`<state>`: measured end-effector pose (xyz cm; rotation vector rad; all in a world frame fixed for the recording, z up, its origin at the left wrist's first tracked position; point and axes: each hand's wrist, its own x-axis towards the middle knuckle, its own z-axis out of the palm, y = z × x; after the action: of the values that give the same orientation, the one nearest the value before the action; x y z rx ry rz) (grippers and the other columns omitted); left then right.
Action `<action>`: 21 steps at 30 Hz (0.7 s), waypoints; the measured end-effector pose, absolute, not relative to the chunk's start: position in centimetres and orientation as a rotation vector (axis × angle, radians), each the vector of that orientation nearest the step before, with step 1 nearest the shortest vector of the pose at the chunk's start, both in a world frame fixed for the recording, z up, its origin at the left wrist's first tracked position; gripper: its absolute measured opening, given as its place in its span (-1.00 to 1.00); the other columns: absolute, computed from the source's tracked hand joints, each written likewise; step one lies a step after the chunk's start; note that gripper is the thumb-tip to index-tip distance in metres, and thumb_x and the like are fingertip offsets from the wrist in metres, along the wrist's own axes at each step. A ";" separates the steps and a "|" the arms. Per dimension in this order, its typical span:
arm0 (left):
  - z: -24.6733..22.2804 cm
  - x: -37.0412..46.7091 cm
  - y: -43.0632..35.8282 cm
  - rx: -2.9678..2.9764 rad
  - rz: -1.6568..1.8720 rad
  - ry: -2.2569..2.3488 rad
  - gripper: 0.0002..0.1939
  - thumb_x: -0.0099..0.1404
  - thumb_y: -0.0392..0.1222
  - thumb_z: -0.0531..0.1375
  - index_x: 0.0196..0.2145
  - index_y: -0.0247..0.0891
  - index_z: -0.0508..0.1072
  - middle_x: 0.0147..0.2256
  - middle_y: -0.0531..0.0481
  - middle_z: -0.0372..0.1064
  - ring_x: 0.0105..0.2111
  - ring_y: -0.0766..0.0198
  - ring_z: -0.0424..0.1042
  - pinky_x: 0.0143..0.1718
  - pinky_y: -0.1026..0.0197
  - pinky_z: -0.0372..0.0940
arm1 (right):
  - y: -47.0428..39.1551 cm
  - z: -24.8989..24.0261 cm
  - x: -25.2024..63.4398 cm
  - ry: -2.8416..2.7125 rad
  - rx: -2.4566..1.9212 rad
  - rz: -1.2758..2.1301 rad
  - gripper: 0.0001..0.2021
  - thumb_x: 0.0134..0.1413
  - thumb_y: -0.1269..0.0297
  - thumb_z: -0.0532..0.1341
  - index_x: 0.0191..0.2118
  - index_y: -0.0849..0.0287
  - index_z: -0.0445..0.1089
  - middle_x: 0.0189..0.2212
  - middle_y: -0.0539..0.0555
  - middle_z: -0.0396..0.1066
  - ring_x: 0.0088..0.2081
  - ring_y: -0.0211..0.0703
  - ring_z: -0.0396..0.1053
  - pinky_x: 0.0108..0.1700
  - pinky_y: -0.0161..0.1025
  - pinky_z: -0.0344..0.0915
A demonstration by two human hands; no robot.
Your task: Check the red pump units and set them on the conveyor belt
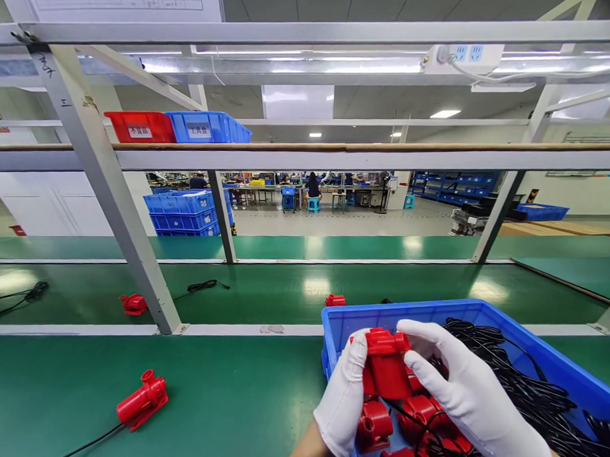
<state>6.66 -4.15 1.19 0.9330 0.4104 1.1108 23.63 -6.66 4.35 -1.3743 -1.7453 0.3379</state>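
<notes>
Both hands wear white gloves: the left hand [346, 396] and right hand [472, 387] grip a red pump [389, 373] between them — over a blue bin [402, 308]. Black cables [514, 376] lie to their right; another pump [141, 403] sits well left on the tabletop [233, 399].
</notes>
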 end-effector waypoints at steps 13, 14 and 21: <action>1.7 6.3 -4.7 0.869 1.190 0.482 -0.53 0.43 0.18 0.00 -0.04 -0.25 0.42 -0.04 -0.12 0.46 0.04 0.07 0.39 0.16 0.03 0.22 | -6.5 3.1 22.9 -1.854 -1.466 0.534 -0.46 0.28 -0.09 0.05 0.24 0.11 0.13 0.19 0.17 0.29 0.17 -0.06 0.31 0.09 -0.17 0.38; 1.8 6.3 -4.8 0.865 1.201 0.495 -0.54 0.42 0.18 0.00 -0.05 -0.25 0.42 -0.04 -0.12 0.47 0.03 0.06 0.40 0.14 0.04 0.23 | -6.5 3.1 22.8 -1.852 -1.469 0.544 -0.44 0.28 -0.10 0.04 0.25 0.13 0.12 0.19 0.18 0.29 0.17 -0.06 0.31 0.09 -0.17 0.38; 2.3 6.3 -5.0 0.839 1.235 0.533 -0.56 0.41 0.19 0.03 -0.07 -0.23 0.41 -0.04 -0.10 0.47 0.03 0.07 0.41 0.12 0.07 0.25 | -6.5 3.5 22.7 -1.837 -1.470 0.614 -0.36 0.25 -0.15 0.04 0.27 0.20 0.11 0.20 0.23 0.29 0.17 -0.03 0.31 0.09 -0.16 0.39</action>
<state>6.34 -5.02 2.29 0.8386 0.5326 1.2351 22.67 -6.49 3.49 -1.4699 -1.8370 0.6135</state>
